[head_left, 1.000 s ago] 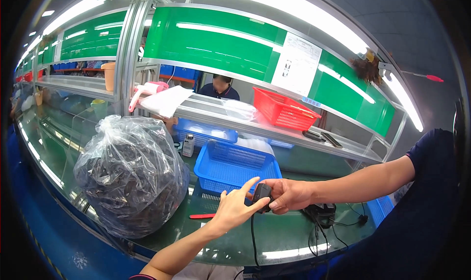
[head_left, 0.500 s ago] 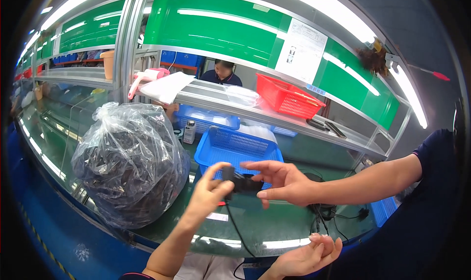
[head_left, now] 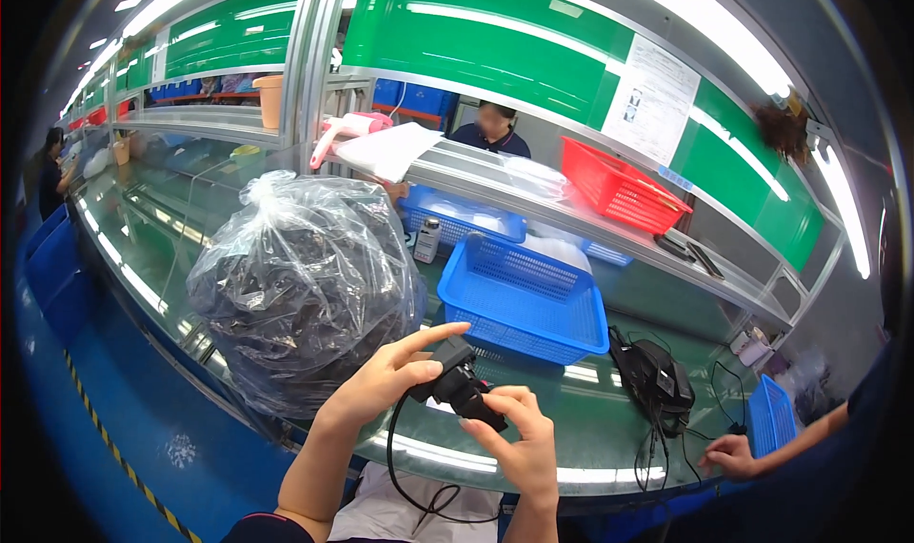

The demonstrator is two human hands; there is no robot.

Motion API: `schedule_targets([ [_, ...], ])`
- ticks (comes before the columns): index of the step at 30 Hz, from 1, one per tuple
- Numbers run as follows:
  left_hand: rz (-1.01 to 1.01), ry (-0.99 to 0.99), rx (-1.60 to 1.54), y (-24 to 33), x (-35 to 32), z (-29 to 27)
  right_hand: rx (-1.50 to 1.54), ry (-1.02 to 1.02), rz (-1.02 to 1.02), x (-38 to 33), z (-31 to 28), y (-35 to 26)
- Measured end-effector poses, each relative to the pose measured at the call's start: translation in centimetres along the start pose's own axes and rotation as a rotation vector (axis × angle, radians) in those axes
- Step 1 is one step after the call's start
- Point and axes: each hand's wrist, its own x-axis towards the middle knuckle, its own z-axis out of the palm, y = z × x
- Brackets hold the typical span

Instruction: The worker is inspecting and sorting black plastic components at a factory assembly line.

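Black power adapter [head_left: 455,383] held above workbench's [head_left: 609,419] front edge, pinched by left hand [head_left: 386,383], gripped underneath by right hand [head_left: 522,440]. Could slip onto floor; dangling cord [head_left: 409,486] could snag on the edge.

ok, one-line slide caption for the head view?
Left hand and right hand grip a small black corded adapter before a blue mesh plastic basket.

We see a bright scene — long ceiling lamps [head_left: 666,29] give strong white light, with glare on the glossy bench [head_left: 590,419] and the plastic bag [head_left: 305,286]. Fisheye edges bend and darken; the centre stays sharp.
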Motion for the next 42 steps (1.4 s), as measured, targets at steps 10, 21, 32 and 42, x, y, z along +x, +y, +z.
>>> schedule_targets([
  [10, 0.65, 0.538, 0.864, -0.4, -2.7, 3.3, 0.695, 0.22, 0.393, 0.1, 1.4, 3.5],
  [21, 0.285, 0.044, 0.014, -7.9, -1.6, 5.3, -0.004, 0.222, -0.129, -2.1, 2.2, 2.9],
  [32, 0.416, -0.126, -0.637, -8.5, 0.4, 5.5, 0.15, 0.049, 0.055, -2.7, 2.0, 3.2],
  [42, 0.289, -0.076, 0.249, -7.5, 1.9, 3.7, -0.504, 0.296, -0.289, -2.0, 2.1, 2.2],
])
